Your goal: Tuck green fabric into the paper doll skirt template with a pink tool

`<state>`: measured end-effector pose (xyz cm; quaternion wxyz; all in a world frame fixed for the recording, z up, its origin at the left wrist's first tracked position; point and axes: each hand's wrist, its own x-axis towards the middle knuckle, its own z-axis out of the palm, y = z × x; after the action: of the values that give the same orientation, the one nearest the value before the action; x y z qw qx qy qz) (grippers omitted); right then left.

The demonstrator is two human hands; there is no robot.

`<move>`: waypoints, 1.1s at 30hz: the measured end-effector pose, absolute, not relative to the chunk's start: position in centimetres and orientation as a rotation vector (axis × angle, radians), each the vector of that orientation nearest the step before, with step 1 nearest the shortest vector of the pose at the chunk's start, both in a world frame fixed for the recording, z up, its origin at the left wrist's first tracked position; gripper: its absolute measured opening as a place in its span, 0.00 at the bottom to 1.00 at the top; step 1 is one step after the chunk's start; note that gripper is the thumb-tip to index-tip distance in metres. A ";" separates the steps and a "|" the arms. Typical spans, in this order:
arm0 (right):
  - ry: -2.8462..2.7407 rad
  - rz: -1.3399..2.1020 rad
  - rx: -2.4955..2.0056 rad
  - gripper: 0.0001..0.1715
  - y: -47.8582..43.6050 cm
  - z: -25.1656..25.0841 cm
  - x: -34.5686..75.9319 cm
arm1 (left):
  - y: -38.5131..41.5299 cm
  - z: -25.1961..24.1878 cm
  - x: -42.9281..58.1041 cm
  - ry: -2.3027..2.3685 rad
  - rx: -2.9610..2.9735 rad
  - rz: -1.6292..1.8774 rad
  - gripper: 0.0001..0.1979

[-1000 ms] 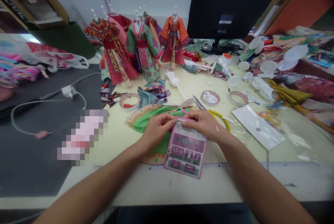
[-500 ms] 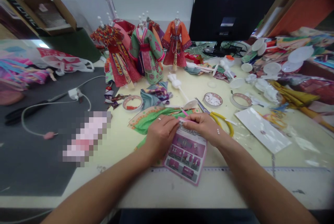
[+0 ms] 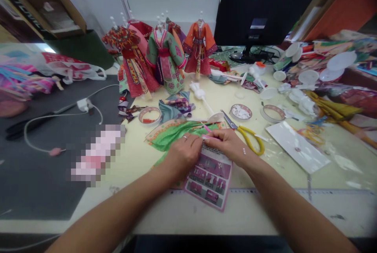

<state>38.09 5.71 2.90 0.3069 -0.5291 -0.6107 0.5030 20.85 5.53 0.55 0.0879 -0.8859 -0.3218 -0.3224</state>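
On the table (image 3: pixel 129 209), the green cloth (image 3: pixel 165 137) lies partly under the leaflet (image 3: pixel 210 182). The left hand (image 3: pixel 183 154) and the right hand (image 3: pixel 226 143), close together, are clamped on the leaflet's upper edge, their fingers pinched.

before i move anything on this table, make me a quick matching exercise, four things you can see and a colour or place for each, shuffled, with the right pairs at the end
Things
1. scissors
2. cloth
3. leaflet
4. monitor

Colours and places
A. black, standing at the back of the table
B. purple, printed with rows of small pictures
C. yellow handles
D. green with an orange patterned border

Right pairs: 1-C, 2-D, 3-B, 4-A
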 end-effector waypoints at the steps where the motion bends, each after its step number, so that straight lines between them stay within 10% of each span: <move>1: -1.614 1.338 -1.399 0.17 5.7 2.9 38.1 | 5.6 0.5 20.8 -0.946 -2.642 -0.949 0.09; 13: -1.654 1.391 -1.468 0.15 5.9 3.3 39.0 | 6.8 1.1 20.6 -1.655 -2.960 -1.476 0.06; 33: -1.742 1.244 -1.472 0.17 5.9 3.2 38.5 | 5.9 1.5 20.4 -0.805 -2.547 -0.736 0.08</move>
<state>38.49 5.85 3.18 0.2685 -0.5459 -0.6459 0.4612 20.44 5.94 1.51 0.1843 -0.9034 -0.2857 -0.2611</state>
